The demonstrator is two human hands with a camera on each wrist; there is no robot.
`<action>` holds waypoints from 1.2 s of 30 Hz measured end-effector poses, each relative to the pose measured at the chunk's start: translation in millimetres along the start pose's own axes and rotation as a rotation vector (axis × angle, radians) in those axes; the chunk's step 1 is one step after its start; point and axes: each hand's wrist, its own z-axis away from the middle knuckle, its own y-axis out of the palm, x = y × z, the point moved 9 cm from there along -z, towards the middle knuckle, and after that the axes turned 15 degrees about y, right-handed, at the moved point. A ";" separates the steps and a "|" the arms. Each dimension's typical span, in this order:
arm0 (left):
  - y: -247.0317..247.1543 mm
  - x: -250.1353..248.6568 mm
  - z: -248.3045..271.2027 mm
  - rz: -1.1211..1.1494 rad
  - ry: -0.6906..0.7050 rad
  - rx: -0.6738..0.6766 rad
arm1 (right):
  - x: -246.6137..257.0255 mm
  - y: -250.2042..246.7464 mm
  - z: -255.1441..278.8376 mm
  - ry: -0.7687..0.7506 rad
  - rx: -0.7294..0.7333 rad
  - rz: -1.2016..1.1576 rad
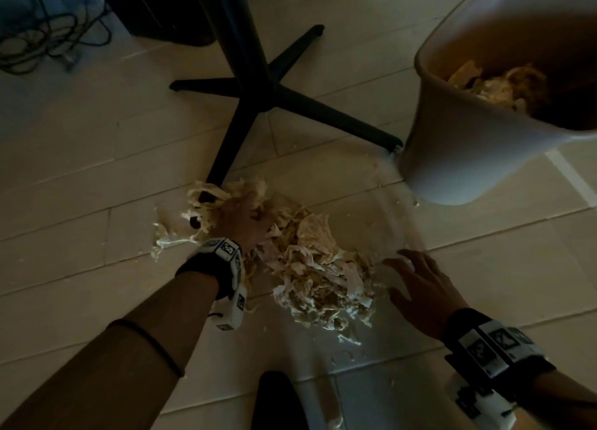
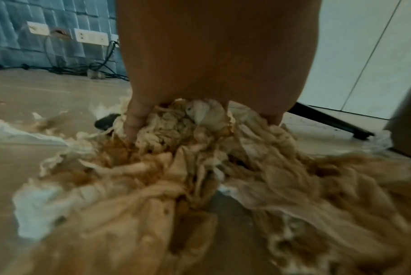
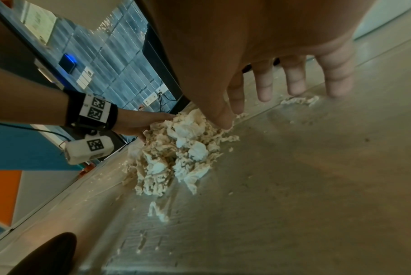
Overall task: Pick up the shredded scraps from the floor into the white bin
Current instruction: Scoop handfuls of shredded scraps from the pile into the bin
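Note:
A pile of beige and white shredded scraps (image 1: pixel 319 268) lies on the pale floor between my hands. My left hand (image 1: pixel 240 218) is at the pile's far left end with its fingers dug in and curled round a bunch of scraps (image 2: pixel 176 130); the palm (image 2: pixel 200 74) hides the fingertips. At the pile's right edge my right hand (image 1: pixel 416 284) is open with spread, straight fingers (image 3: pixel 294 80) whose tips are at the floor. The white bin (image 1: pixel 452 158) stands at the upper right, tilted in view, with scraps (image 1: pixel 504 87) inside.
A black star-shaped chair base (image 1: pixel 258 90) stands just beyond the pile; one leg tip (image 1: pixel 206 197) is under the scraps by my left hand. Loose strands (image 1: pixel 168 239) trail left of the pile. Cables (image 1: pixel 48 35) lie far left. A dark rounded shape (image 1: pixel 277 397) sits near me.

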 end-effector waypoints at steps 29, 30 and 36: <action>-0.6 -84.8 19.8 0.529 0.164 -0.064 | -3.6 -6.7 3.5 0.061 0.078 -0.170; -2.7 -89.6 21.7 0.577 0.165 -0.087 | -4.1 -6.5 3.7 0.060 0.076 -0.174; -24.2 -135.6 43.4 0.901 0.228 -0.227 | -10.3 -6.9 7.7 0.063 0.062 -0.207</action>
